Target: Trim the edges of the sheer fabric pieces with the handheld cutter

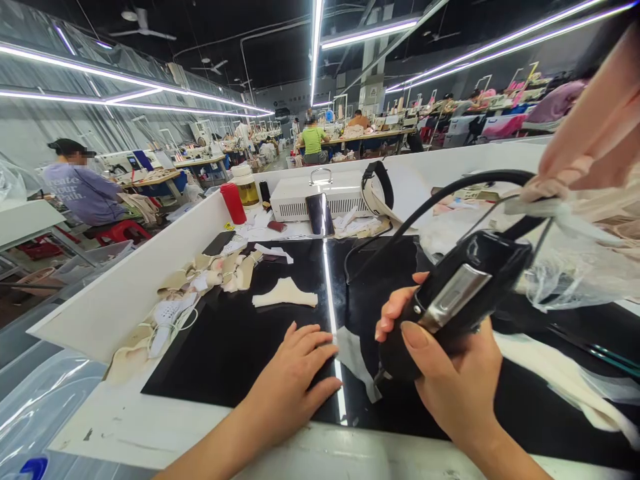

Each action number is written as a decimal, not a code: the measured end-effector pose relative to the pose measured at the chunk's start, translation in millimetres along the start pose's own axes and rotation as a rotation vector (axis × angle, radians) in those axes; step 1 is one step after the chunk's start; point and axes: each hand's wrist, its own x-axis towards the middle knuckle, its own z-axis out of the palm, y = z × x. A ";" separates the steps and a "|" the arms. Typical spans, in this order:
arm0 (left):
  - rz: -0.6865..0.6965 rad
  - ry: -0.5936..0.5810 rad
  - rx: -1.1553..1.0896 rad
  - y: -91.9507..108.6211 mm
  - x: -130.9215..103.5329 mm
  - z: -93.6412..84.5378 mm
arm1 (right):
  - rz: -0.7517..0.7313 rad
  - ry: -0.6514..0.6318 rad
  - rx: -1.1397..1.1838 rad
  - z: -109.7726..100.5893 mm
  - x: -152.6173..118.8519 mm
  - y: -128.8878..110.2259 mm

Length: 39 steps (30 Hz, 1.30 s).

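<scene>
Power tool (457,293), black and corded, sits in our right hand (463,377), fingers and thumb gripping its body, its tip at the edge of a pale cloth strip (356,357). Our left hand (297,363) rests on the black board (215,360), fingers loosely spread, fingertips near the strip's other side. Beyond those fingertips we see a cream fabric piece (285,294).

Head camera: one view, facing forward and down.
Looks from my head; my left hand (297,363) and right hand (463,377) are near, low in frame; past the black board (235,353) it reaches far workbenches (375,135), ceiling lights (317,50) on top.
</scene>
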 end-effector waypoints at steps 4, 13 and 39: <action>0.108 0.026 -0.006 6.4 -8.4 0.8 | -0.002 0.029 -0.037 -12.2 8.2 -0.7; 0.210 0.018 -0.113 13.8 7.6 -5.5 | -0.032 0.057 -0.027 -7.4 21.0 -8.0; 0.113 -0.089 -0.170 8.1 13.4 -4.2 | 0.024 -0.036 0.048 14.1 -6.1 -9.5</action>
